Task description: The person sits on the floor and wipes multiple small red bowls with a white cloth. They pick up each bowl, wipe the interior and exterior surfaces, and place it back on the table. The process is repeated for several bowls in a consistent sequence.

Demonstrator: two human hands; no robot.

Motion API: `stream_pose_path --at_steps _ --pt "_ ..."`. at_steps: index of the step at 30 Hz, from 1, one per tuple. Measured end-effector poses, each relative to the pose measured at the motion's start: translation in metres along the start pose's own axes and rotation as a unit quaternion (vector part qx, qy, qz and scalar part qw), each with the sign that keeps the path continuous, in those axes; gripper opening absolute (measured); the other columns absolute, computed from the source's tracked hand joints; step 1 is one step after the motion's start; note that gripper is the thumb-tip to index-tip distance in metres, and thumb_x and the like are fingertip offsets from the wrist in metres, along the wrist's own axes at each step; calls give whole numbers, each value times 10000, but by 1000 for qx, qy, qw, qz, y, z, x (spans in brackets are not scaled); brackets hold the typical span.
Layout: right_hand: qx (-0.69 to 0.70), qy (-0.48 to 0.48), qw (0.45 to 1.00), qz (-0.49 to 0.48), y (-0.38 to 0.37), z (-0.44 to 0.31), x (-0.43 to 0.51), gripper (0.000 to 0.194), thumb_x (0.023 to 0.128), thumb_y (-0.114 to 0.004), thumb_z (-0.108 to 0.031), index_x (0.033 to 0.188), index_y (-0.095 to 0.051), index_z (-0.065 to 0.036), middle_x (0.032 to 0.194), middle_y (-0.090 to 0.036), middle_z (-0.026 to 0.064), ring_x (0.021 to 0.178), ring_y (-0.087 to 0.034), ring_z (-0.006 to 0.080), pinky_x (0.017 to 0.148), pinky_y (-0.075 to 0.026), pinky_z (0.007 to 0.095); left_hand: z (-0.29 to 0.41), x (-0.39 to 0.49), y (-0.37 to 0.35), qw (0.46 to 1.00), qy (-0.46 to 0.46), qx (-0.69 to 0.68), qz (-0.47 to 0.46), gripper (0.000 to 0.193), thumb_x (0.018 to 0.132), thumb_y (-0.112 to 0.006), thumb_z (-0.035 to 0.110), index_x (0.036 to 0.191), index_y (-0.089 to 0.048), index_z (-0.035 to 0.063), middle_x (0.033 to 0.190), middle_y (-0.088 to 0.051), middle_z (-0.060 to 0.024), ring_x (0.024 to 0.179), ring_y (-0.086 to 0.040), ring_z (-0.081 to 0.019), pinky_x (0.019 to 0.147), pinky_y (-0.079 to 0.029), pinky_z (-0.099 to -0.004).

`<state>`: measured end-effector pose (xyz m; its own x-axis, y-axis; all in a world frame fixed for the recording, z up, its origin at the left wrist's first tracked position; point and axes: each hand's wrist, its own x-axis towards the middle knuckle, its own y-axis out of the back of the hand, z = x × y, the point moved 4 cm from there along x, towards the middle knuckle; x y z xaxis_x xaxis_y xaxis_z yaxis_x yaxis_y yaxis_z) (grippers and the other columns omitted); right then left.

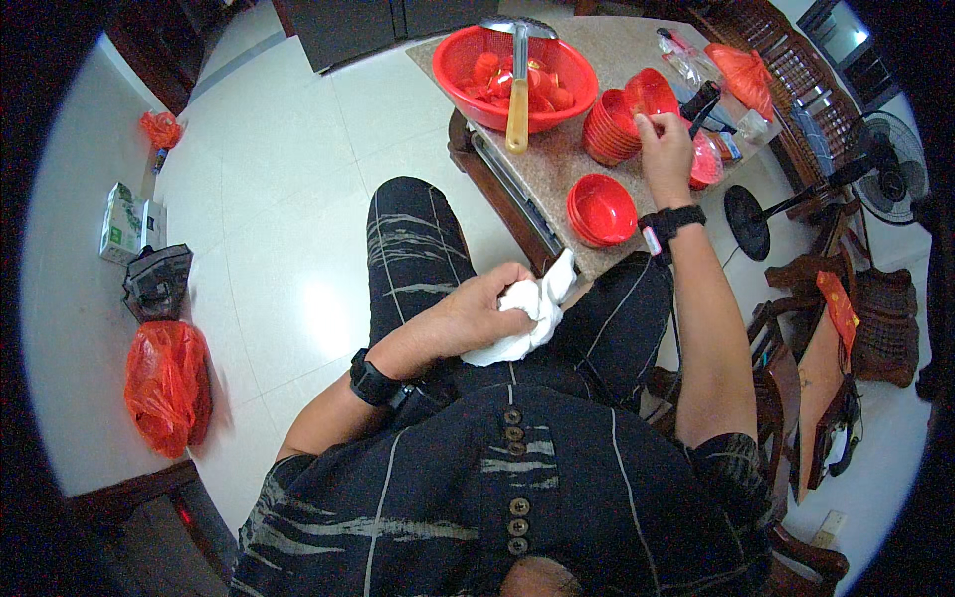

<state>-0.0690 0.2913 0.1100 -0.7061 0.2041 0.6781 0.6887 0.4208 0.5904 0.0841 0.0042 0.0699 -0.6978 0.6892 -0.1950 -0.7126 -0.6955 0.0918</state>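
Note:
My left hand (485,310) grips a crumpled white cloth (533,317) above my lap. My right hand (666,153) reaches over the table and pinches the rim of a red bowl (650,91), which is tilted beside a tall stack of red bowls (608,130). Nearer to me on the table sits a shorter stack of red bowls (603,210). A large red plastic colander (455,71) holds several red items. Across its rim lies a metal skimmer (519,82) with a yellowish handle pointing towards me.
Plastic bags, including a red one (739,74), lie on the far right of the stone-topped table (552,157). A standing fan (888,168) and carved wooden chairs (884,321) are to the right. On the floor at left are a red bag (168,388), a black bag (157,280) and a box (123,224).

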Motion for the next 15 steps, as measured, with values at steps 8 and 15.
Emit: stream_pose_path --at_steps 8,15 --pt "342 -160 923 -71 95 -74 -78 166 907 -595 -184 939 -590 -21 831 -588 -2 752 -519 61 668 -436 225 55 -16 18 908 -301 151 249 422 700 -617 106 1110 -536 48 1113 -488 -150 1023 -517 -262 860 -439 -337" --pt "518 -222 794 -229 106 -149 -161 167 911 -600 -162 987 -558 -19 874 -596 8 808 -544 76 742 -452 222 95 -15 -9 818 -388 343 251 451 691 -636 121 1132 -558 64 1222 -472 -210 1108 -476 -376 950 -362 -459"
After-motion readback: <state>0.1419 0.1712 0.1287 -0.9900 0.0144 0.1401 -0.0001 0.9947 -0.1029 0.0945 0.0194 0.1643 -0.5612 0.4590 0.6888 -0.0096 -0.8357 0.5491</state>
